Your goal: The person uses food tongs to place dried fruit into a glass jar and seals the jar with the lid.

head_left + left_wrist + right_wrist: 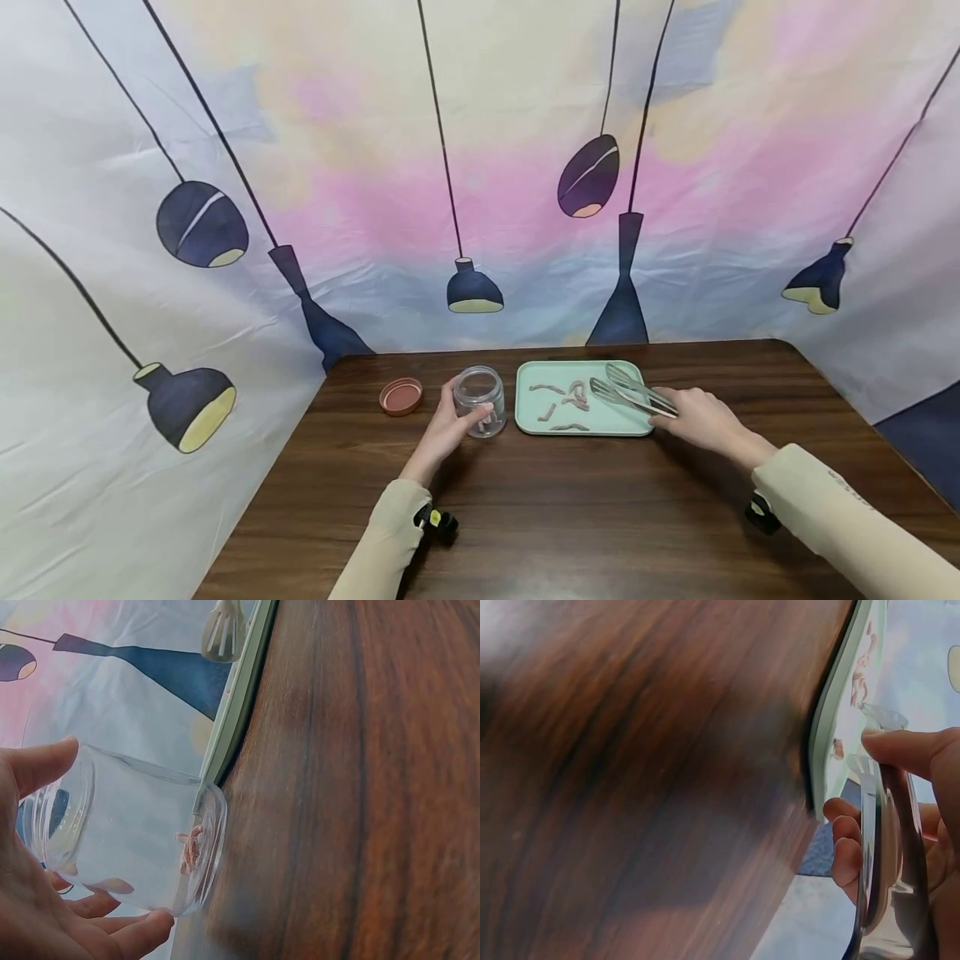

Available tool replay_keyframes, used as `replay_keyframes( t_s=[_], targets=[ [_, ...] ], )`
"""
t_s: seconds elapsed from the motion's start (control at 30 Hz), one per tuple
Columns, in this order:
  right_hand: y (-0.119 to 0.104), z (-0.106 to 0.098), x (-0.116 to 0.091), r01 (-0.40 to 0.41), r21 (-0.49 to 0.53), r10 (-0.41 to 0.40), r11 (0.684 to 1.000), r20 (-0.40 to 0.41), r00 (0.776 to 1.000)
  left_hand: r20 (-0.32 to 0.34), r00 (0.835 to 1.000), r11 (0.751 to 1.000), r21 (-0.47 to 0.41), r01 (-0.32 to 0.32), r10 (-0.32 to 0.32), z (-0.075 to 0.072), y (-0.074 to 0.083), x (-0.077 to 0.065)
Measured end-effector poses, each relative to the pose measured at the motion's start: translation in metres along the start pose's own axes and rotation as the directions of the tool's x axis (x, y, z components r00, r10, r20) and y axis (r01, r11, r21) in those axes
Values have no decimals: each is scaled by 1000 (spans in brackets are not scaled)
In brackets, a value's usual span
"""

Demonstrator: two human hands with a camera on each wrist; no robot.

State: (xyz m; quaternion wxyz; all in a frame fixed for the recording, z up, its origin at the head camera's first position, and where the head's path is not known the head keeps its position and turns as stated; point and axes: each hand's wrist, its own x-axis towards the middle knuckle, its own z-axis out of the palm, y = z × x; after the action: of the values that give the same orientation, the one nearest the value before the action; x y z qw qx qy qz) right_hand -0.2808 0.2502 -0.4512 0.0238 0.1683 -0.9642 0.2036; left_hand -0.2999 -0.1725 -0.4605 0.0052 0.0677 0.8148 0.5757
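My left hand (444, 433) holds a clear, open-topped jar (480, 385) upright on the table, thumb on one side and fingers round the other. A few pinkish strips (190, 849) lie at the bottom of the jar in the left wrist view. Metal tongs (643, 400) are gripped in my right hand (705, 421), their two slotted heads spread apart over the right part of a pale green tray (531, 423). Several thin, pinkish, worm-like strips (577, 395) are scattered on the tray, left of the tong heads. Nothing shows between the heads.
A reddish-brown round lid (401, 397) lies left of the jar. The dark wooden table (570, 517) ends at a back edge against a hanging cloth (525, 217) printed with lamps. Jar and tray stand close side by side.
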Motion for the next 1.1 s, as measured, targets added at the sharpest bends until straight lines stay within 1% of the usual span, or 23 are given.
replay_keyframes(
  t_s=[0.1,0.2,0.37,0.6,0.73,0.83,0.93,1.1],
  targets=[
    [5,2,-4,-15,3,15,1000,-7,1000,-7,1000,1000,10,-9,9,1,-5,3],
    [6,4,-5,-16,0,16,1000,-2,1000,-8,1000,1000,7,-4,4,-2,-10,1],
    [8,3,-8,-22,-1,22,1000,-5,1000,-8,1000,1000,8,0,1,-2,-12,3],
    [9,2,-7,-12,13,12,1000,-7,1000,0,1000,1000,-7,9,-9,-2,-10,6],
    [11,2,-4,11,10,-11,1000,-33,999,-7,1000,1000,-17,19,-20,-4,-5,8],
    [13,4,-5,19,27,-18,999,-38,999,-1,999,999,-38,32,-32,-5,-3,9],
    [15,6,-7,0,48,2,999,-28,1000,7,999,999,-34,36,-36,-4,-2,8],
    [17,5,-9,0,77,2,997,-24,1000,-23,999,999,-16,47,-47,0,-1,7]
  ],
)
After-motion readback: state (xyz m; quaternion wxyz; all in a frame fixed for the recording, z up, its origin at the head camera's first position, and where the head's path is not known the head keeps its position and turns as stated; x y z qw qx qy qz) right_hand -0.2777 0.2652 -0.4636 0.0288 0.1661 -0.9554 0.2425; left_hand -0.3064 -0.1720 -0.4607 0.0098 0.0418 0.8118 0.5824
